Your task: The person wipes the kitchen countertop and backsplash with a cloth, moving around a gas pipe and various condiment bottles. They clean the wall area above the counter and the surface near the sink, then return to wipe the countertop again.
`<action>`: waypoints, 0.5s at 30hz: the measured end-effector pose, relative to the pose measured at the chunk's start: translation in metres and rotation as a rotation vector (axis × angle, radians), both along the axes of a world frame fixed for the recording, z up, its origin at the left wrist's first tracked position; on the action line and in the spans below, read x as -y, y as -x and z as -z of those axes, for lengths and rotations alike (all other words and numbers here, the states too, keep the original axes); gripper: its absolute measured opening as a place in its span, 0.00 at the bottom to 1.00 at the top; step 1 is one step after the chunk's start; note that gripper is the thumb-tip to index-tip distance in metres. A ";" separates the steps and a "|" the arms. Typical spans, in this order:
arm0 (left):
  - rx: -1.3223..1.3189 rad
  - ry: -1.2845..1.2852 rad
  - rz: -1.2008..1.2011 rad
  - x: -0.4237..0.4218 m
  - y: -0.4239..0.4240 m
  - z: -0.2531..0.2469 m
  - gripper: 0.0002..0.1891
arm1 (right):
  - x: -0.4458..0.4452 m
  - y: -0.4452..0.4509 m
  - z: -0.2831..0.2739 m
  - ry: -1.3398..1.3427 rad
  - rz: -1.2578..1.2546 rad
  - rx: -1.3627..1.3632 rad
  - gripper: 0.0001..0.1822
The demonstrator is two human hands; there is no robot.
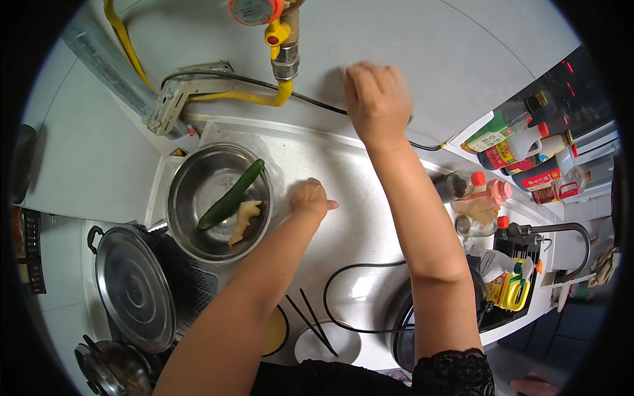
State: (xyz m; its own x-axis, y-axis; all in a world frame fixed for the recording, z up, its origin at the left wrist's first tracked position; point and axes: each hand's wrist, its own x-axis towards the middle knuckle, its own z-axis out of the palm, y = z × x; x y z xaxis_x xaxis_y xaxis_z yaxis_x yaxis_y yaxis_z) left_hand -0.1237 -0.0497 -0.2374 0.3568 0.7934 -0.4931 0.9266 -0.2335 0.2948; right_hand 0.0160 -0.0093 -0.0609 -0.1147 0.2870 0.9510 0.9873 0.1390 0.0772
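My left hand (pixel 310 197) is low over the white countertop, its fingers curled down and the thumb pointing right. Whether anything lies under those fingers is hidden. Just left of it, a stainless steel bowl (pixel 171 203) holds a green cucumber (pixel 232 194) and a piece of ginger root (pixel 244 221). Clear plastic film (pixel 275 163) shows around the bowl's right side. My right hand (pixel 379 101) is raised in front of the grey wall, near a black cable (pixel 327 106). It is blurred, with bent fingers, and its palm side is turned away from view.
A yellow gas pipe (pixel 237 95) with a valve (pixel 276 35) runs along the wall. Sauce bottles (pixel 537 171) line the right ledge. A lidded pot (pixel 134 289) stands left. Chopsticks (pixel 317 330) rest in a white bowl (pixel 348 341) near me. A tap (pixel 584 237) is far right.
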 end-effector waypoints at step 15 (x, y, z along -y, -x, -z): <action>-0.014 0.022 -0.045 0.002 -0.003 -0.009 0.40 | 0.000 -0.018 -0.010 0.192 0.051 0.602 0.22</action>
